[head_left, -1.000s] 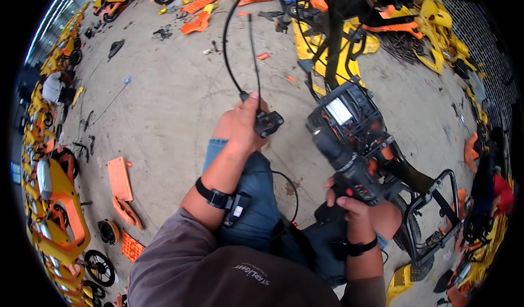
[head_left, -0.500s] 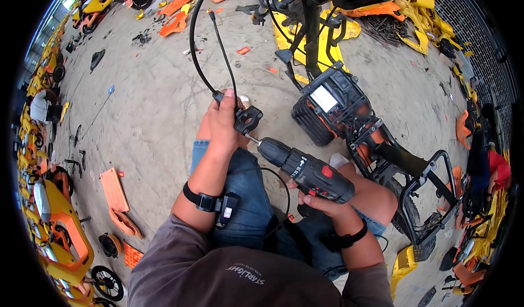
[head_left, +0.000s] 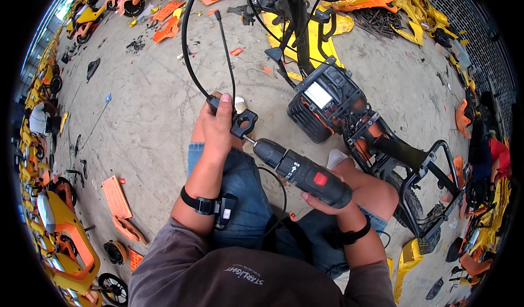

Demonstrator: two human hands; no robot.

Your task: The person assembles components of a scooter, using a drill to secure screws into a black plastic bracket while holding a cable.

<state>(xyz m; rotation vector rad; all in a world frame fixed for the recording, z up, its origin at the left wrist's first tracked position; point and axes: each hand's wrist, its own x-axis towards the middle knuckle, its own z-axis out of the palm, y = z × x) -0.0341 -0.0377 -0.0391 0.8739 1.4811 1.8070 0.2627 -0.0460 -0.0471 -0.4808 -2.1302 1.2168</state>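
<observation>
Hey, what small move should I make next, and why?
I'd probably press the drill lightly toward the black clamp to seat the bit. Your left hand holds the clamp, your right hand grips the drill, and the bit's tip appears to meet the clamp's edge; whether it's seated is too small to tell.

one drill (head_left: 305,171), one clamp (head_left: 238,119), two hands (head_left: 218,127), several scooters (head_left: 59,217) too crowded to count surely.

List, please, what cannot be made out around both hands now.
Grip of the power drill: head view, hidden by its body and the right hand.
Tip of the drill bit: head view, too small at the black clamp.
Rest of the thick black cable: head view, cut by top edge.
</observation>
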